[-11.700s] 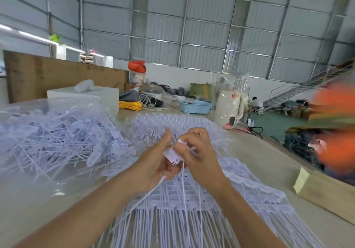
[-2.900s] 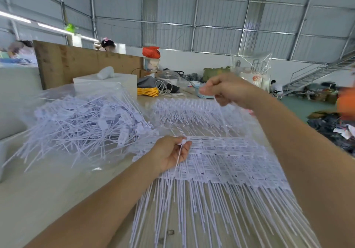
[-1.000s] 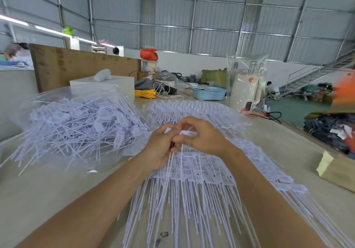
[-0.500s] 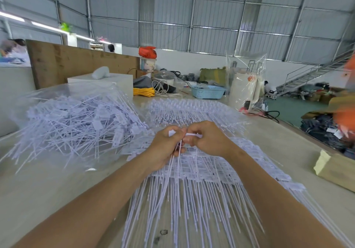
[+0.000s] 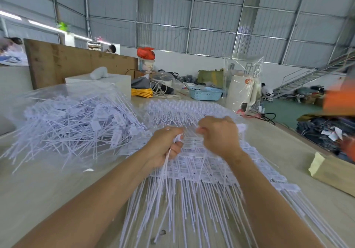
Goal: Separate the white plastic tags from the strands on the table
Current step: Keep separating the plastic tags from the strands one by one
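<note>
1. A bundle of white strands point(image 5: 166, 163) is gripped in the curled left hand point(image 5: 163, 148).
2. A white tag point(image 5: 240, 127) is pinched by the right hand point(image 5: 219, 134), just beside the left.
3. Joined tags point(image 5: 201, 169) are spread on the table point(image 5: 48, 190) beneath both hands; loose tags point(image 5: 76, 125) are heaped left of them.

Factory or warehouse hall, used for manual sorting work.

Walled and roofed in corrugated metal sheeting point(image 5: 211, 21) on steel framing, with a metal staircase point(image 5: 307, 77) rising at the far right. Long pale worktable point(image 5: 48, 190) heaped with white plastic tags point(image 5: 76, 125) in a clear bag. Further back, a blue plastic basket point(image 5: 205, 94), coiled yellow cord point(image 5: 142, 92), a plywood board point(image 5: 76, 63), and dark piles, possibly garments point(image 5: 317, 132), at right.
</note>
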